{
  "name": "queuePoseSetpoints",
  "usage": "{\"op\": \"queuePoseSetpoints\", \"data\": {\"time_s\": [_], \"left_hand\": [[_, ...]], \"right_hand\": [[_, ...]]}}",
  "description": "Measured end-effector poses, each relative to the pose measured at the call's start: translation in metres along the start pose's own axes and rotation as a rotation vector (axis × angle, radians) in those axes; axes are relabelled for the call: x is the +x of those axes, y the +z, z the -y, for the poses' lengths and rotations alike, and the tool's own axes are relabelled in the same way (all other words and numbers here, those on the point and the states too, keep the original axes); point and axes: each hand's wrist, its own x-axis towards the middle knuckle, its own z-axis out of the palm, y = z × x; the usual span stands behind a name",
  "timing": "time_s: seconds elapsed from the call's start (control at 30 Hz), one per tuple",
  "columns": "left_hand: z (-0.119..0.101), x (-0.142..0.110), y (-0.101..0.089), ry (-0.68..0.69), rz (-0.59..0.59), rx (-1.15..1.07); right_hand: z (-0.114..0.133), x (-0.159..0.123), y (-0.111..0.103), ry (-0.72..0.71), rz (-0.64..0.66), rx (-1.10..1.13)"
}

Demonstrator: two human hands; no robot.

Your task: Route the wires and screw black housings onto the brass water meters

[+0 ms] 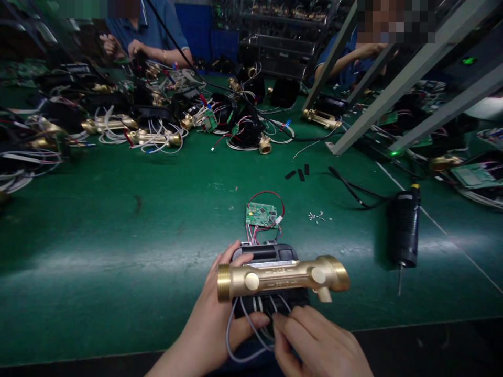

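Note:
A brass pipe body (283, 276) with a threaded end lies across a black plastic housing (286, 254) at the table's near edge. My left hand (214, 319) is closed around the housing's left side, fingers at the top and thumb below. Grey cables (229, 335) loop out from the housing's lower side. My right hand (314, 340) is pinched at that lower side among the cables; what sits between its fingertips is hidden. A green circuit board (261, 214) lies just beyond the housing, joined to it by thin coloured wires.
A black electric screwdriver (404, 228) lies at the right. Small screws (316, 216) and several black strips (301, 174) are on the green table (118, 220). Brass-and-black assemblies (155, 137) with cables crowd the back. A grey metal frame (373, 99) stands right; two people work opposite.

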Motion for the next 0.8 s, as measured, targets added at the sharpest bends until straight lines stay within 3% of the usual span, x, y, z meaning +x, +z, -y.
{"op": "queuePoseSetpoints", "data": {"time_s": [0.2,0.37,0.47,0.67,0.8], "left_hand": [[-0.001,-0.002,-0.002,0.006,0.021,-0.03],[-0.003,-0.002,0.001,-0.007,-0.014,-0.013],[-0.002,-0.001,0.005,-0.013,-0.05,0.005],[0.0,0.001,0.006,0.015,-0.061,-0.003],[0.0,0.002,0.004,0.0,-0.042,0.0]], "right_hand": [[0.001,-0.002,-0.001,0.011,0.022,0.001],[0.004,-0.001,-0.001,-0.128,0.117,-0.112],[-0.003,-0.006,-0.009,-0.146,0.149,-0.048],[-0.024,-0.031,-0.023,0.02,-0.018,0.124],[-0.018,-0.034,-0.014,-0.016,0.01,0.173]]}}
